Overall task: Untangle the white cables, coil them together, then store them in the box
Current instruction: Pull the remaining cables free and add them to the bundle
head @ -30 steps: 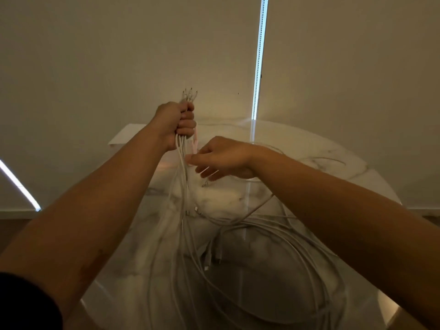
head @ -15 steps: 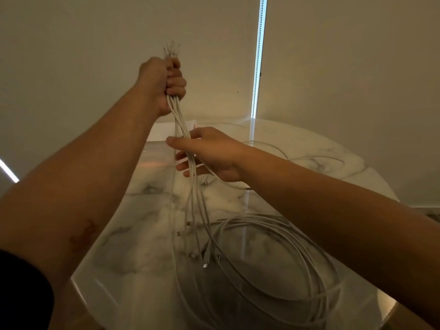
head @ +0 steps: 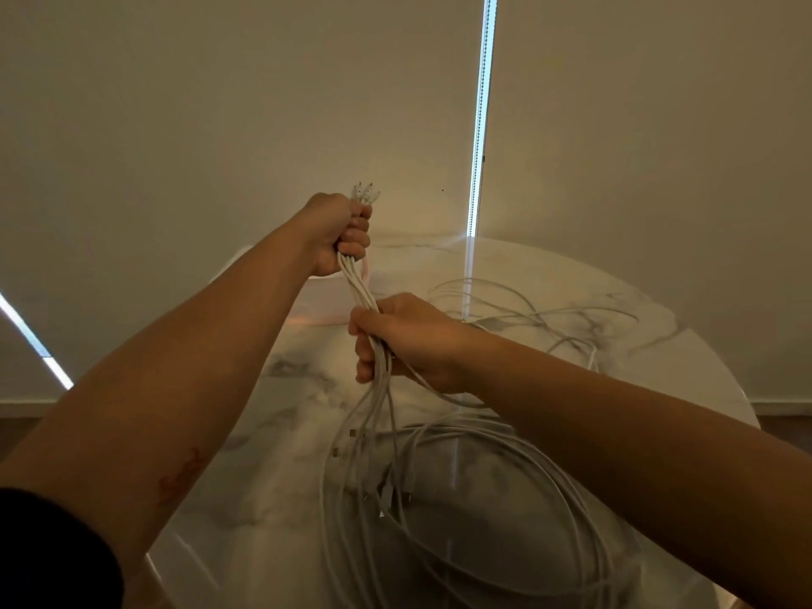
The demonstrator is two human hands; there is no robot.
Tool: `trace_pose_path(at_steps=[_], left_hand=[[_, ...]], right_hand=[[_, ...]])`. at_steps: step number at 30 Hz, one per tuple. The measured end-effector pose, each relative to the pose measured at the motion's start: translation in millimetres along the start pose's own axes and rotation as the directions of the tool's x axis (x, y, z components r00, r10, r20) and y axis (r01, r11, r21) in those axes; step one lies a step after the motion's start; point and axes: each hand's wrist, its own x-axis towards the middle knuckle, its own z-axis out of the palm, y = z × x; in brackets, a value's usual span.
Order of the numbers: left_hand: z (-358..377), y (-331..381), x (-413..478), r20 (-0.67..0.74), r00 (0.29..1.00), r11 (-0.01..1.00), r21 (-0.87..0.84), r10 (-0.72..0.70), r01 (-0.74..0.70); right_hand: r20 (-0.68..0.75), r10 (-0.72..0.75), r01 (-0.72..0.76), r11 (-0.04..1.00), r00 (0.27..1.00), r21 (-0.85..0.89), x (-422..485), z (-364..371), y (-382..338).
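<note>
My left hand [head: 340, 232] grips a bundle of white cables [head: 360, 287] near their plug ends, which stick up above my fist. Just below it my right hand [head: 404, 340] is curled round the same bundle. Beneath my right hand the cables hang down and spread into large loose loops [head: 505, 490] lying on the round marble table [head: 272, 468]. Several connector ends dangle among the strands near the table's middle. A pale box [head: 325, 301] sits at the table's far side, partly hidden behind my hands.
More cable loops [head: 527, 309] lie on the far right part of the table. A wall with closed blinds and a thin bright gap [head: 481, 125] stands behind the table. The table edge curves close on the left and right.
My left hand has come down from its raised position with the cable ends. My right hand has closed round the bundle below it, where before its fingers were only loosely against the strands.
</note>
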Motion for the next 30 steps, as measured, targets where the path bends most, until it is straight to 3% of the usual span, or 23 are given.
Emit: trace_pose_path(at_steps=[3, 6, 8, 12, 15, 18, 22, 27, 29, 30], left_hand=[[-11.2, 10.5, 1.9, -0.052, 0.998, 0.999, -0.020, 0.043, -0.044], [-33.4, 23.8, 4.8, -0.146, 0.987, 0.998, -0.006, 0.063, -0.065], [-51.9, 24.3, 6.8, -0.211, 0.976, 0.998, 0.001, 0.055, -0.056], [-75.4, 8.7, 6.6, -0.273, 0.962, 0.995, -0.081, 0.035, -0.059], [-85.3, 1.0, 2.3, -0.269, 0.963, 0.963, -0.256, 0.011, -0.083], [-86.3, -6.2, -8.8, -0.241, 0.971, 0.901, -0.418, 0.010, -0.113], [-73.8, -34.2, -23.5, -0.267, 0.964, 0.957, -0.280, -0.004, -0.074], [-78.0, -55.9, -41.1, -0.155, 0.973, 0.973, -0.183, -0.172, 0.142], [-84.4, -58.4, -51.8, -0.146, 0.962, 0.972, -0.003, -0.232, 0.234], [-89.5, -56.8, -57.4, -0.174, 0.952, 0.942, 0.182, -0.250, 0.281]], right_hand=[[0.154, 0.088, -0.083, 0.996, 0.984, -0.038, -12.2, -2.8, -3.9], [0.277, 0.186, -0.122, 0.964, 0.942, -0.235, -25.6, -6.8, -6.3], [0.230, 0.187, -0.115, 0.949, 0.955, -0.293, -28.6, -11.5, -7.8], [0.088, 0.054, -0.044, 0.993, 0.995, -0.107, -27.4, -26.9, -21.9], [0.017, -0.051, 0.052, 0.996, 0.999, -0.079, -31.2, -39.5, -37.4], [-0.052, -0.127, 0.117, 0.978, 0.991, -0.171, -33.2, -49.7, -45.7], [-0.169, -0.276, 0.208, 0.919, 0.946, -0.336, -27.7, -55.1, -45.2], [-0.166, -0.391, 0.263, 0.824, 0.905, -0.502, -28.1, -68.8, -47.6], [-0.136, -0.399, 0.284, 0.817, 0.907, -0.502, -28.3, -73.5, -46.8], [-0.125, -0.392, 0.287, 0.823, 0.911, -0.491, -27.7, -74.8, -45.9]])
